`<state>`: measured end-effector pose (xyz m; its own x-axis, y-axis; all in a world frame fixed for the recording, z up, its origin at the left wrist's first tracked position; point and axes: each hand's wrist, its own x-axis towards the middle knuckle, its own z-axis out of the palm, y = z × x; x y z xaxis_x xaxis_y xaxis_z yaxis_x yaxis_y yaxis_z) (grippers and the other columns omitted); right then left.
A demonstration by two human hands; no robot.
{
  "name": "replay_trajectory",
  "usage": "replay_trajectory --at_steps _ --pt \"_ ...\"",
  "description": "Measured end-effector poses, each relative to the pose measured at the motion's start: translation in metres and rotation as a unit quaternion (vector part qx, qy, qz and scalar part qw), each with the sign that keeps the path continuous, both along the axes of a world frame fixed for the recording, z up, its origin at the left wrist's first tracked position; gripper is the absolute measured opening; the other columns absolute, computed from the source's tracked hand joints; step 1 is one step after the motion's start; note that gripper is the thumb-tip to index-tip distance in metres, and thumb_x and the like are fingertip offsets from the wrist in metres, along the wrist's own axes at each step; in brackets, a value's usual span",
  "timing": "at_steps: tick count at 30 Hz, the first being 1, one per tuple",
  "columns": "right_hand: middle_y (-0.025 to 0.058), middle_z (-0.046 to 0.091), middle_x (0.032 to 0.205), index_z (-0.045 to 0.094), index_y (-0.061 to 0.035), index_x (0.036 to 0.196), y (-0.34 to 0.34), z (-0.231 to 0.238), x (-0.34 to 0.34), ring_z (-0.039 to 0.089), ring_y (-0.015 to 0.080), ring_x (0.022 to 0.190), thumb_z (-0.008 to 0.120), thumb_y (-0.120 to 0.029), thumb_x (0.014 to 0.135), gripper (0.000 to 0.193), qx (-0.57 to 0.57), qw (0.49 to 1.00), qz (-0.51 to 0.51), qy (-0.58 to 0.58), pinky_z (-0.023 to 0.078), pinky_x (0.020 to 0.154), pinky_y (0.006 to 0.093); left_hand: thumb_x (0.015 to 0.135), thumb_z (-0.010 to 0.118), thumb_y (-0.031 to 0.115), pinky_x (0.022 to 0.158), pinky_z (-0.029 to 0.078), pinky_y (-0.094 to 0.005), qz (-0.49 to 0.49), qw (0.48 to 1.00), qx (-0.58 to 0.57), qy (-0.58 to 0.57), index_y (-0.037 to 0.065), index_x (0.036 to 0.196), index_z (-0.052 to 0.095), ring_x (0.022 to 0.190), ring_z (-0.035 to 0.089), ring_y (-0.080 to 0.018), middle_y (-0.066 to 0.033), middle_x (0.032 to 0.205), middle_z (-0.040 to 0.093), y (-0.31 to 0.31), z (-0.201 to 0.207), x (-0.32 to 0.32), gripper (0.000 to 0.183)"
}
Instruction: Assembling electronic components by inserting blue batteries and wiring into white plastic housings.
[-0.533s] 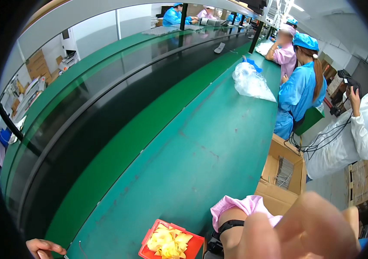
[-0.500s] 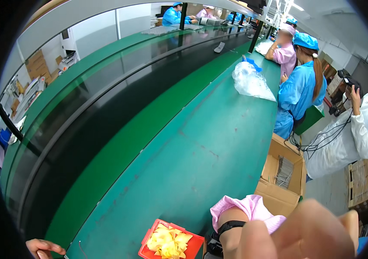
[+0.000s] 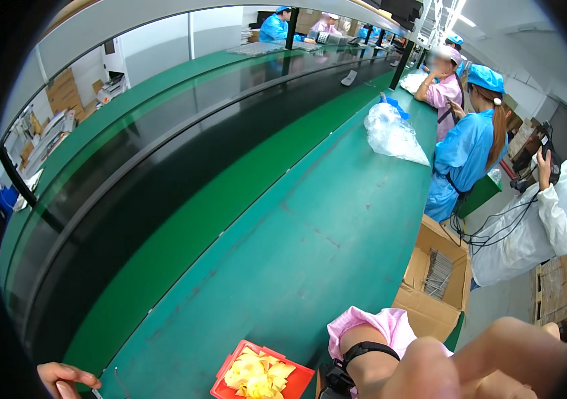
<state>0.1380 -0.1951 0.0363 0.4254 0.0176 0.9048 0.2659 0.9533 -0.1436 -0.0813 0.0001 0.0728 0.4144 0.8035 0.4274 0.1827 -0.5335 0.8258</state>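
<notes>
My left hand (image 3: 65,380) is at the lower left edge of the view, beside the green work surface. Its fingers are apart and loosely bent, and I see nothing held in them. Just right of the fingertips a thin wire-like strand (image 3: 121,382) lies on the surface. My right hand (image 3: 489,366) looms large and blurred at the lower right, its knuckles bent and its fingertips hidden. A black strap (image 3: 370,348) circles that forearm below a pink sleeve (image 3: 370,322). Between the hands sits a red tray (image 3: 303,380) of thin, curled yellow pieces (image 3: 259,374).
The long green work surface (image 3: 296,259) runs alongside a black conveyor belt (image 3: 137,219). A clear plastic bag (image 3: 390,130) lies farther up it. On the right, an open cardboard box (image 3: 433,322) holds thin metal rods. Several people stand beyond, one holding a dark device (image 3: 546,156).
My right hand has shifted and its bent fingers show more clearly. My left hand stays nearly in place. The view has tilted slightly, and the person in white holds the dark device differently.
</notes>
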Motion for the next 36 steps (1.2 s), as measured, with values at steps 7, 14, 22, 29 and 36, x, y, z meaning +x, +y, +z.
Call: replay_trajectory --at_steps 7,14,22,29,36 --pt "0.0149 0.063 0.1 0.049 -0.0129 0.102 -0.004 0.002 0.003 0.046 0.0295 0.112 0.046 -0.047 0.095 0.035 -0.011 1.0 -0.015 0.005 0.039 0.093 0.0416 0.101 0.04 0.012 0.076 0.048 -0.0292 0.007 1.0 -0.003 0.011 -0.005 0.097 0.055 0.081 0.059 -0.0194 -0.014 0.089 0.061 -0.003 0.002 0.003 0.023" --pt "0.0156 0.063 0.101 0.049 -0.0128 0.102 -0.002 0.004 0.004 0.046 0.03 0.112 0.045 -0.047 0.095 0.036 -0.018 1.0 -0.016 0.014 0.038 0.093 0.0421 0.101 0.04 0.011 0.076 0.048 -0.0291 -0.006 1.0 -0.007 0.025 -0.005 0.098 0.056 0.08 0.059 -0.0182 -0.0135 0.09 0.062 -0.002 0.002 0.005 0.023" --pt "0.0165 0.063 0.101 0.048 -0.0126 0.102 0.004 0.001 0.007 0.046 0.0305 0.113 0.045 -0.048 0.095 0.036 -0.017 1.0 -0.011 0.02 0.038 0.094 0.0425 0.101 0.039 0.011 0.076 0.048 -0.0292 -0.005 0.999 -0.004 0.043 -0.005 0.098 0.056 0.08 0.059 -0.0182 -0.0131 0.09 0.062 -0.001 0.002 0.006 0.023" --pt "0.0172 0.063 0.101 0.048 -0.0125 0.102 0.008 -0.001 0.005 0.045 0.0309 0.113 0.044 -0.048 0.095 0.036 -0.013 1.0 0.004 0.026 0.038 0.095 0.043 0.101 0.039 0.012 0.076 0.048 -0.0296 -0.01 0.999 -0.003 0.049 -0.005 0.1 0.056 0.08 0.06 -0.0186 -0.0137 0.09 0.062 -0.001 0.003 0.006 0.024" --pt "0.018 0.063 0.102 0.047 -0.0124 0.103 0.011 0.0 0.003 0.045 0.0313 0.113 0.043 -0.048 0.095 0.036 -0.01 0.999 0.013 0.032 0.037 0.095 0.0434 0.1 0.04 0.011 0.075 0.049 -0.0297 -0.011 0.999 -0.012 0.035 -0.005 0.099 0.056 0.08 0.06 -0.0188 -0.0139 0.089 0.063 -0.001 0.002 0.006 0.023"
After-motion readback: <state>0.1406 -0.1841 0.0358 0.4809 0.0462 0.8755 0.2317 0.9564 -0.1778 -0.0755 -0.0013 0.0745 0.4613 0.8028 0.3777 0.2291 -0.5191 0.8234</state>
